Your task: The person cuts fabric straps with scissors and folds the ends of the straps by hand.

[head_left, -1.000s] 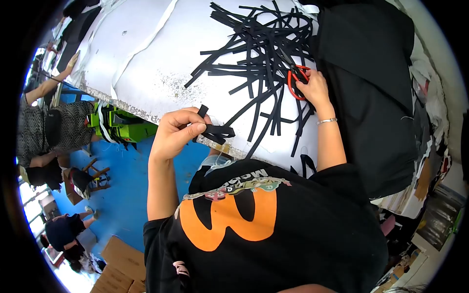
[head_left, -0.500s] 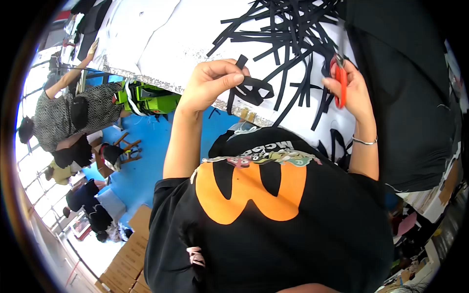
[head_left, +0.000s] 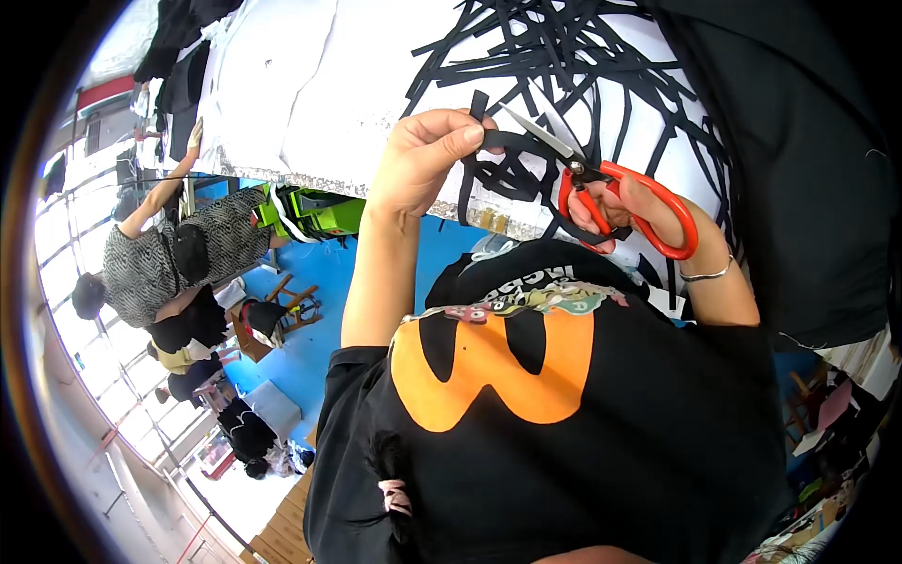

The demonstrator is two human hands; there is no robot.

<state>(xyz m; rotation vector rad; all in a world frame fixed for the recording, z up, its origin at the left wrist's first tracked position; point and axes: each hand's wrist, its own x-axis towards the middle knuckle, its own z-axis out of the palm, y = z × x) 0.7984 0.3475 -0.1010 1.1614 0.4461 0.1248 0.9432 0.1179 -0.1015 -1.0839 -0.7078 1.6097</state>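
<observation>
My left hand [head_left: 427,155] pinches a black fabric strip [head_left: 512,141] between thumb and fingers, one end poking up above the thumb. From there the strip runs in a curve toward my right hand [head_left: 625,211]. That hand is closed around the red handles of a pair of scissors [head_left: 577,169]. Their silver blades stand apart, pointing up and left, close to the strip. Whether the right fingers also hold part of the strip, I cannot tell. More looped black strip hangs between the hands, above the table edge.
On the white table [head_left: 357,85] lies a tangled pile of black strips [head_left: 573,42]. Black cloth [head_left: 789,169] covers the right side. A green machine or bin [head_left: 329,216] stands under the table's edge. Another person [head_left: 178,258] works at the far left, and a wooden stool [head_left: 296,305] stands on the blue floor.
My right hand has moved left and down with the scissors, close to the strip, and the blades now show spread. My left hand keeps its pinch, slightly further right in view.
</observation>
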